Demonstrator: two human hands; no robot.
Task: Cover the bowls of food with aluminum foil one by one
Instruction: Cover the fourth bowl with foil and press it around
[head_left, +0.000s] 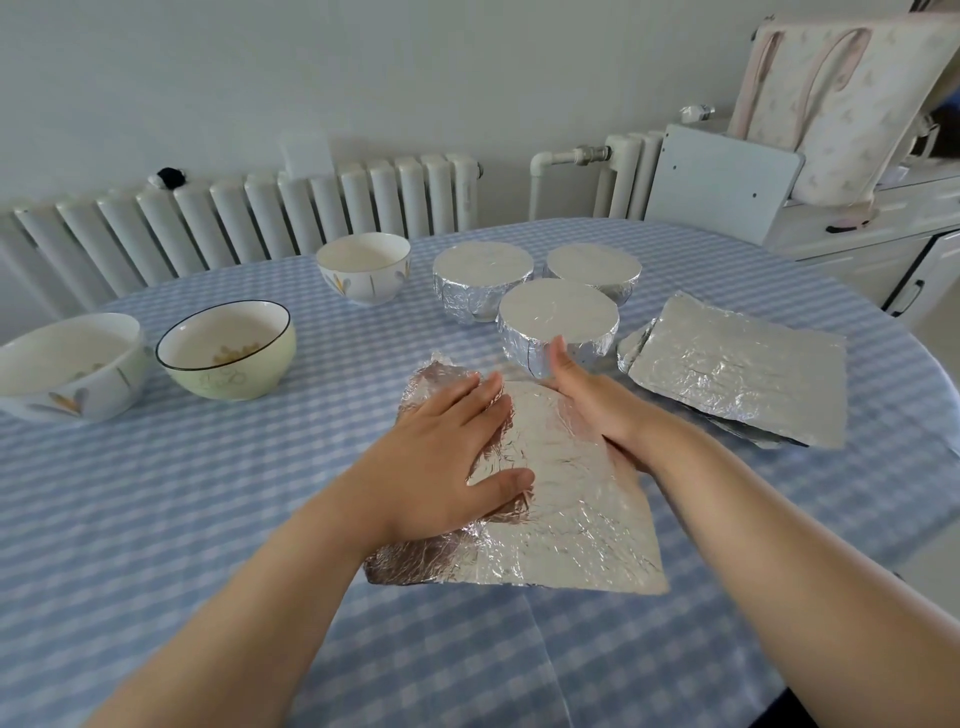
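We press a foil sheet (561, 499) over a bowl near the table's (208, 519) front edge, left hand (441, 457) flat with fingers straight, right hand (587, 400) open against its far side, three wrapped bowls (558, 325) beyond, three uncovered bowls (226, 353) toward the left edge.

We're looking from head height, forward and down across the checked table (208, 519) — close over both forearms, wide-angle — with the radiator (249, 218) and wall beyond; it's our only view.
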